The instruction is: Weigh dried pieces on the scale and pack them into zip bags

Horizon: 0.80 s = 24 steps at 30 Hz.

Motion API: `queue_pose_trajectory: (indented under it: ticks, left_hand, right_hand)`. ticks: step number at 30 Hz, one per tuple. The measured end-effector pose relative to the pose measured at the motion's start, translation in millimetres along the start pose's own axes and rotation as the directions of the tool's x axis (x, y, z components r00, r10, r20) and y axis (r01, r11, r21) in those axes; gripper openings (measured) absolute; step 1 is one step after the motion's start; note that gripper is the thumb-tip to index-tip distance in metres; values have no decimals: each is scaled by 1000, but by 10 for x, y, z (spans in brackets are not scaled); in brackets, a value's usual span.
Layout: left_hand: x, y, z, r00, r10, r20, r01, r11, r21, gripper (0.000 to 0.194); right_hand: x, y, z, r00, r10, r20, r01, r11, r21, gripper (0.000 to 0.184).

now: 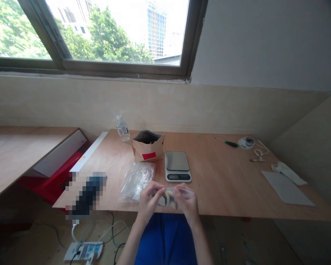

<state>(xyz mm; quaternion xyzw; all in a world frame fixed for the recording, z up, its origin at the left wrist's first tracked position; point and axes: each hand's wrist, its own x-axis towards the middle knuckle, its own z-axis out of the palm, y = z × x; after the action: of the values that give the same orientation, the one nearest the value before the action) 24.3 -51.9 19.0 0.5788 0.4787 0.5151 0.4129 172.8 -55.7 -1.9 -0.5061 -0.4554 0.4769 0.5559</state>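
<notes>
Both of my hands hold a small clear zip bag (168, 197) with pale and dark pieces inside, just above the table's near edge. My left hand (149, 200) pinches the bag's top left side. My right hand (188, 201) pinches its top right side. A stack of empty clear bags (135, 177) lies on the table just left of my hands. A digital kitchen scale (177, 166) sits right behind the held bag. An open brown paper pouch (148, 146) with a red label stands behind the scale's left side, dark contents showing.
A small plastic bottle (123, 129) stands at the back. A green-handled screwdriver (227, 143), a round white device (246, 142) with a cable, and a grey sheet (287, 189) lie to the right. A power strip (84, 251) lies on the floor at left.
</notes>
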Motion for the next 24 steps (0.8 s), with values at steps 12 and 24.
queue_pose_trajectory:
  ticks: [12, 24]
  left_hand:
    - [-36, 33, 59, 1000, -12, 24, 13, 1000, -25, 19]
    - [-37, -32, 68, 999, -27, 29, 28, 999, -45, 19]
  right_hand:
    - [-2, -26, -47, 998, -53, 31, 54, 998, -29, 24]
    - [-14, 58, -58, 1000, -12, 9, 12, 1000, 12, 24]
